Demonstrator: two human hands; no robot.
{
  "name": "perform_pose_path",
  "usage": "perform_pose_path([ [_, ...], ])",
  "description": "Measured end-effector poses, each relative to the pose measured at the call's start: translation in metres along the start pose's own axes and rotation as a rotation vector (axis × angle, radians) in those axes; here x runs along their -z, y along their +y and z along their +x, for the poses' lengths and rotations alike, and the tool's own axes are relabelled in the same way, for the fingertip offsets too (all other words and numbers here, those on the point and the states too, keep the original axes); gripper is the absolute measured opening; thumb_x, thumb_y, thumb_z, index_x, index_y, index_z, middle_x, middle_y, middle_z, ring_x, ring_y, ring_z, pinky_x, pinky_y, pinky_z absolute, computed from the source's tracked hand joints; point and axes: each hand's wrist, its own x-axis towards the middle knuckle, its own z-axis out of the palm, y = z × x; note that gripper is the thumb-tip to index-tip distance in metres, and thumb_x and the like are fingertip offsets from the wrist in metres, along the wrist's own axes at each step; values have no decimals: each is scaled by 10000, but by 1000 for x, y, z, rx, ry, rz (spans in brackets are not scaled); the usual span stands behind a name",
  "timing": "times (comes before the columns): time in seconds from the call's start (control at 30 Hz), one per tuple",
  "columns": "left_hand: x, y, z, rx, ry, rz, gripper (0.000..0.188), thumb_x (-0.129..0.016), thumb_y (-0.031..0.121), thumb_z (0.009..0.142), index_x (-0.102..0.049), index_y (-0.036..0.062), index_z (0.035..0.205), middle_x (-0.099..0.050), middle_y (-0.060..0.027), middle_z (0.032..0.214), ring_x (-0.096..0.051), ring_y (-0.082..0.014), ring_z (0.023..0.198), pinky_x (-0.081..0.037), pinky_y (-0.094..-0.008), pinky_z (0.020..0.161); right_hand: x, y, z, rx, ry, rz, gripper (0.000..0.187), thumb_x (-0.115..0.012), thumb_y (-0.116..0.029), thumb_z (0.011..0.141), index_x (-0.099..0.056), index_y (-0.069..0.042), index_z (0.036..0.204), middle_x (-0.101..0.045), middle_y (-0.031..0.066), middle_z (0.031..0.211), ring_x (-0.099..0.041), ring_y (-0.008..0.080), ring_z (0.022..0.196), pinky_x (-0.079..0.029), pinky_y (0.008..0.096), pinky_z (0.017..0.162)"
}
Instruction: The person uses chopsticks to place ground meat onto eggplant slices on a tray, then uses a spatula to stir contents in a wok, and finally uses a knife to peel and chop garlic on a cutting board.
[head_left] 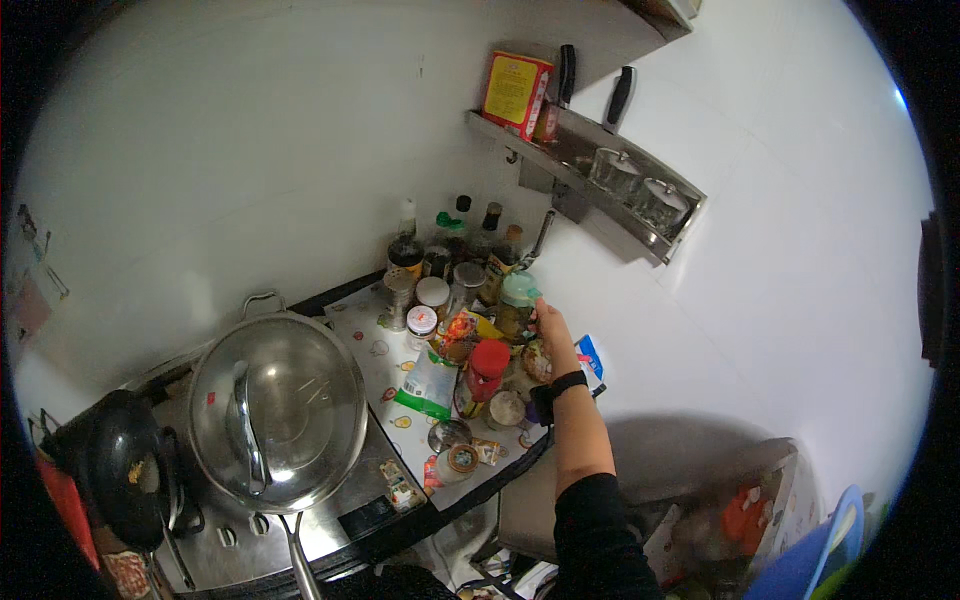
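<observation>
My right hand [551, 330] reaches in from the lower edge to the back right of the counter. Its fingers are closed at the side of a glass jar [513, 319] with a pale green lid, by the tab of that lid; the fingertips are partly hidden. Beside the jar lie a yellow and red packet [466, 328] and a red-lidded jar [483, 372]. Behind it stand several dark sauce bottles [405, 252]. A green and white bag [430, 384] rests left of the red-lidded jar. My left hand is out of view.
A lidded steel pan [280, 410] sits on the stove at the left, its handle pointing toward me. Beside it is a black wok [125, 470]. On the right wall hangs a metal rack [590, 180] with knives, a red and yellow box [517, 92] and glass jars.
</observation>
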Motion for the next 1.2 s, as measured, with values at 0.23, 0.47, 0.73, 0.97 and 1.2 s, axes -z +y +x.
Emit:
perform_pose_path([
  [0.23,13,-27,-10,12,75,-95,522,-511,336,955,-410,52,1380,-385,-129,1448,-369,-250,1333,-294,-413,1106,5,11,15,-75,-65,-102,357,-513,-370,964,-583,-20,954,-566,32,807,-544,148,748,-531,339,710],
  [0.47,22,-50,-49,71,156,-3,627,-532,424,934,-372,36,1400,-376,-153,1446,-369,-252,1329,-309,-397,1096,33,28,19,570,-152,-991,289,-470,-231,925,-625,9,961,-664,166,797,-632,226,635,-485,430,555],
  [0.73,20,-42,-92,-42,310,250,741,-546,545,891,-345,77,1429,-390,-168,1429,-375,-287,1317,-332,-385,1075,40,-35,-39,314,-38,-366,306,-544,-295,932,-609,-5,1001,-640,63,885,-594,137,777,-462,283,600],
  [0.97,28,-36,-146,-300,393,174,548,-556,350,948,-410,39,1374,-496,-107,1331,-456,-193,1224,-367,-337,1037,29,-109,-216,394,-161,-50,497,-532,-359,952,-461,-81,1357,-516,102,1296,-448,216,1235,-320,351,1049],
  [1.2,86,-36,-246,-609,513,-61,386,-514,110,968,-442,13,1335,-549,-75,1276,-519,-148,1149,-418,-298,979,-64,-147,-463,542,-52,161,266,-635,-258,901,-589,-2,958,-612,121,855,-562,203,718,-451,319,634],
])
